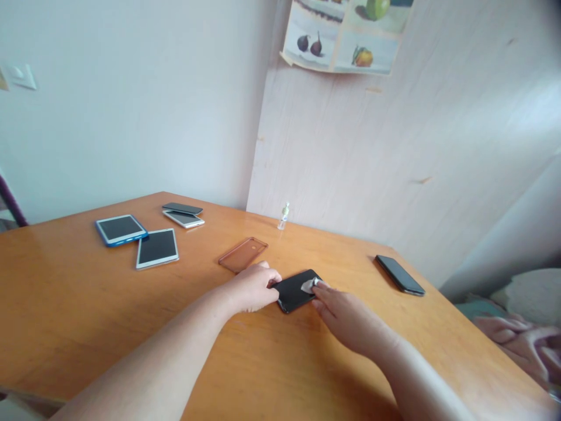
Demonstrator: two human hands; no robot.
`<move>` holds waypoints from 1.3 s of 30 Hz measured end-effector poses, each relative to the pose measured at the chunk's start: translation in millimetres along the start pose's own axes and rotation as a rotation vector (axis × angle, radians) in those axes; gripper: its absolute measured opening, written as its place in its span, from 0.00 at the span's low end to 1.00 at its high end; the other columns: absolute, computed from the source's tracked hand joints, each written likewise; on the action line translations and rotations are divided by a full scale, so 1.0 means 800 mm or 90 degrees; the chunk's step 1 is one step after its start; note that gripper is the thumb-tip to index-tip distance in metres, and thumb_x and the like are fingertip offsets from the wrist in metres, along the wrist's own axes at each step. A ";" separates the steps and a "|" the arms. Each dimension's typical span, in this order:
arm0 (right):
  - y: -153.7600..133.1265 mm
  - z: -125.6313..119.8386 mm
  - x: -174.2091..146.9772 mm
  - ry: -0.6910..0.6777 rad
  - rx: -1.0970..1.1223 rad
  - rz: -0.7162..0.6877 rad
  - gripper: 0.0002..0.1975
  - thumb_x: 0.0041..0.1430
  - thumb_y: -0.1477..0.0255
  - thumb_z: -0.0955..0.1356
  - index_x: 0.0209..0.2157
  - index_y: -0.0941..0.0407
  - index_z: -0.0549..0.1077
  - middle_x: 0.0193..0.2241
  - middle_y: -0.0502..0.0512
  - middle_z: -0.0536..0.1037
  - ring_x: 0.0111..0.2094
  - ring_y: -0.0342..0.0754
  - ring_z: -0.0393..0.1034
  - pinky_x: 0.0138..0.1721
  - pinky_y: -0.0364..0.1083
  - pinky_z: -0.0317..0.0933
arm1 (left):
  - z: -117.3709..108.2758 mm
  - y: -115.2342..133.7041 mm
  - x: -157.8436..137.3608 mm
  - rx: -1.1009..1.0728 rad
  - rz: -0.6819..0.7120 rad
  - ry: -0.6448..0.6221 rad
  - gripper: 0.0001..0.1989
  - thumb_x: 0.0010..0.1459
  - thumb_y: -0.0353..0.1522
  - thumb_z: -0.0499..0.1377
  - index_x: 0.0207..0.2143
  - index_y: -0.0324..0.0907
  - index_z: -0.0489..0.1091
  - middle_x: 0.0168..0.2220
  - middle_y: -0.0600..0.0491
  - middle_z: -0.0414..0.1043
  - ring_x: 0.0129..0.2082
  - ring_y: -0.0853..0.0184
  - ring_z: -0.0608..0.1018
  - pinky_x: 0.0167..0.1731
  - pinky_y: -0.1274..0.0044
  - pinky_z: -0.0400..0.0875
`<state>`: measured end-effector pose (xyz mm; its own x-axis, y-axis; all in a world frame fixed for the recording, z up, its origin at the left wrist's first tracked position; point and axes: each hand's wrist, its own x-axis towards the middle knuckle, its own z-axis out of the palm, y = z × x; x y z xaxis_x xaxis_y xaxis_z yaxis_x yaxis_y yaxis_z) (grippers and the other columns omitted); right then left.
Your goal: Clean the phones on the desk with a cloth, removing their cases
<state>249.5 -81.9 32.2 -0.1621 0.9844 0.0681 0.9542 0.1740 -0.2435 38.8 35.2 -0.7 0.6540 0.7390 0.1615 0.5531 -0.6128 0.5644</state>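
Note:
A black smartphone (293, 292) lies on the wooden table in front of me, its dark face up. My left hand (255, 287) grips the phone's left end between thumb and fingers. Under the fingertips of my right hand (335, 309) is a crumpled white wipe (309, 285), pressed onto the right part of the phone. A see-through brownish phone case (243, 255) lies just beyond my left hand. Farther back stands a small clear spray bottle (284, 216).
At the left of the table (109, 316) are a blue-cased tablet (120, 228), a white tablet (158, 248), a white phone (184, 218) and a dark phone (182, 208). Another black phone (400, 275) lies near the right edge. Walls rise behind the table.

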 end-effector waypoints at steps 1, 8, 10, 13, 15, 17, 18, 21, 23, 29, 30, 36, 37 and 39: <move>0.009 0.003 0.004 0.011 -0.014 0.015 0.19 0.66 0.71 0.58 0.54 0.58 0.70 0.55 0.63 0.72 0.55 0.56 0.67 0.56 0.53 0.60 | 0.000 0.000 0.000 -0.001 -0.004 0.001 0.11 0.49 0.31 0.57 0.35 0.45 0.76 0.36 0.53 0.68 0.34 0.66 0.74 0.34 0.78 0.66; -0.041 0.001 -0.009 -0.029 0.075 -0.146 0.20 0.66 0.70 0.59 0.57 0.53 0.67 0.60 0.57 0.68 0.61 0.52 0.60 0.61 0.50 0.54 | 0.001 -0.004 0.000 -0.002 0.015 0.006 0.10 0.50 0.34 0.57 0.35 0.46 0.76 0.35 0.54 0.68 0.34 0.66 0.74 0.36 0.78 0.66; -0.051 0.001 -0.011 -0.045 0.106 -0.187 0.20 0.67 0.70 0.58 0.57 0.52 0.67 0.60 0.55 0.67 0.62 0.50 0.60 0.62 0.49 0.54 | 0.000 -0.004 0.000 0.001 0.013 0.000 0.10 0.51 0.35 0.57 0.35 0.46 0.76 0.35 0.54 0.68 0.34 0.66 0.74 0.36 0.78 0.66; -0.027 0.007 0.001 -0.014 0.090 -0.131 0.20 0.67 0.69 0.58 0.57 0.53 0.68 0.60 0.57 0.67 0.60 0.52 0.63 0.60 0.51 0.57 | -0.001 -0.002 0.000 0.008 0.003 -0.001 0.11 0.50 0.33 0.57 0.35 0.46 0.76 0.36 0.54 0.68 0.34 0.66 0.74 0.35 0.78 0.66; 0.004 0.014 0.014 0.030 0.043 -0.046 0.20 0.67 0.69 0.58 0.57 0.56 0.69 0.59 0.62 0.68 0.59 0.55 0.63 0.60 0.54 0.57 | -0.001 0.000 0.000 0.014 -0.003 0.002 0.11 0.49 0.32 0.57 0.35 0.46 0.76 0.36 0.53 0.68 0.34 0.66 0.74 0.34 0.79 0.66; 0.028 0.020 0.024 0.052 0.003 0.025 0.21 0.67 0.69 0.58 0.56 0.59 0.70 0.59 0.65 0.68 0.60 0.57 0.62 0.60 0.56 0.56 | 0.000 0.001 0.000 0.015 -0.009 0.006 0.11 0.49 0.32 0.57 0.35 0.46 0.76 0.36 0.53 0.68 0.34 0.66 0.74 0.33 0.79 0.66; 0.034 0.022 0.027 0.057 -0.010 0.037 0.21 0.67 0.69 0.58 0.56 0.60 0.69 0.59 0.66 0.68 0.61 0.57 0.61 0.61 0.56 0.55 | 0.000 0.001 0.000 0.015 -0.008 0.006 0.11 0.49 0.32 0.57 0.34 0.46 0.76 0.36 0.53 0.68 0.34 0.66 0.74 0.33 0.79 0.66; 0.019 0.022 0.023 0.049 -0.004 -0.023 0.23 0.67 0.68 0.58 0.59 0.61 0.67 0.61 0.66 0.66 0.62 0.56 0.58 0.63 0.55 0.52 | 0.000 0.000 0.000 0.013 0.007 0.001 0.10 0.49 0.32 0.57 0.34 0.46 0.76 0.35 0.53 0.68 0.33 0.66 0.74 0.34 0.78 0.66; -0.008 0.019 0.013 0.022 0.036 -0.104 0.24 0.68 0.67 0.57 0.61 0.58 0.64 0.62 0.62 0.64 0.63 0.53 0.57 0.64 0.53 0.51 | 0.000 -0.002 0.001 0.017 0.017 0.000 0.10 0.50 0.33 0.57 0.34 0.46 0.76 0.34 0.53 0.68 0.33 0.66 0.74 0.34 0.78 0.66; -0.029 0.018 0.010 -0.008 0.106 -0.177 0.23 0.69 0.65 0.57 0.62 0.54 0.64 0.63 0.57 0.63 0.64 0.51 0.56 0.64 0.51 0.50 | -0.002 -0.003 0.000 0.028 0.023 -0.001 0.10 0.51 0.33 0.56 0.34 0.46 0.76 0.34 0.53 0.69 0.34 0.66 0.74 0.34 0.78 0.66; -0.018 0.019 0.014 0.010 0.096 -0.146 0.23 0.68 0.66 0.57 0.61 0.54 0.65 0.63 0.58 0.64 0.63 0.52 0.57 0.64 0.52 0.51 | -0.002 -0.003 0.000 0.026 0.022 -0.003 0.10 0.51 0.33 0.56 0.34 0.46 0.76 0.34 0.53 0.69 0.34 0.66 0.74 0.35 0.78 0.66; 0.045 0.028 0.035 0.079 0.042 0.012 0.22 0.66 0.68 0.59 0.57 0.61 0.69 0.60 0.65 0.67 0.61 0.54 0.60 0.62 0.54 0.53 | -0.003 0.005 -0.003 0.020 -0.013 0.024 0.10 0.51 0.34 0.58 0.37 0.45 0.74 0.38 0.52 0.70 0.38 0.64 0.74 0.37 0.77 0.66; 0.047 0.028 0.036 0.081 0.042 0.018 0.22 0.65 0.68 0.60 0.57 0.61 0.69 0.60 0.65 0.67 0.61 0.55 0.60 0.62 0.54 0.54 | -0.005 0.008 -0.005 0.023 -0.022 0.030 0.11 0.51 0.37 0.60 0.37 0.45 0.73 0.38 0.52 0.70 0.38 0.63 0.74 0.37 0.76 0.66; 0.047 0.029 0.036 0.086 0.044 0.029 0.22 0.64 0.67 0.61 0.57 0.60 0.69 0.60 0.64 0.67 0.61 0.55 0.61 0.61 0.54 0.54 | -0.008 0.014 -0.008 0.038 -0.038 0.032 0.16 0.49 0.45 0.62 0.36 0.44 0.72 0.37 0.51 0.70 0.38 0.61 0.74 0.35 0.75 0.66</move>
<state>274.8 -46.3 2.9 -0.0793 0.9798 0.1834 0.9393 0.1350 -0.3155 37.0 25.4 9.7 0.5934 0.7868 0.1698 0.6211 -0.5817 0.5252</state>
